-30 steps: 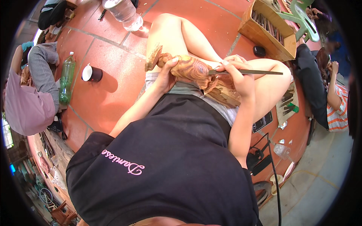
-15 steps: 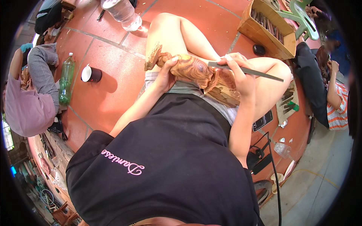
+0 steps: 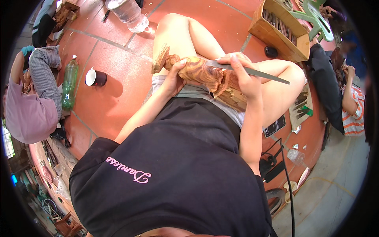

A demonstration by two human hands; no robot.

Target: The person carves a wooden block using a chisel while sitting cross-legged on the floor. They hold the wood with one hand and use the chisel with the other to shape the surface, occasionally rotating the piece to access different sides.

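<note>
Big red tiled floor [image 3: 96,118] here, with a box [image 3: 302,50] of thin tools [image 3: 278,27] toward its far right edge. The person's lap [image 3: 175,37] does the workbench job: a chunky wood carving [image 3: 197,75] lies right across it, one flared end out at the lap's left edge. Looks like solid, stiff stuff, probably fairly heavy, smooth enough to slip a bit, and I'd guess the thin ragged rim on that flared end chips easiest. Best hold is the narrower bit just inside it, and that's about where the left hand [image 3: 173,81] is wrapped, thumb on top. Right hand [image 3: 246,77] is pinched around a flat grey file [image 3: 268,76], its tip over the carving's top; can't tell if they're touching. Green bottle [image 3: 69,85] stands toward the floor's left edge, dark cup [image 3: 96,77] just beside it.
</note>
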